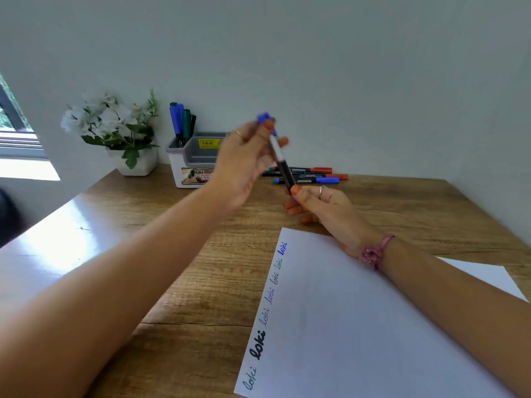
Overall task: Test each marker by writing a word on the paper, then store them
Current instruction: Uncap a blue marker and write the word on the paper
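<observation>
Above wooden table (pixel 184 282), both hands gripping blue marker (pixel 283 165)

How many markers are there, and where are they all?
In the grey bin: 4 markers
Lying on the table: 4 markers, as far as I can tell
Held by the left hand and right hand: 1 blue marker
Total: 9

A single head-worn wide-angle camera is looking forward and down from the person's own seat, sitting close above the wooden desk (pixel 201 282). It is facing the far wall (pixel 344 67), with both forearms reaching in from the near edge and straight lines bowing at the frame's sides.
</observation>
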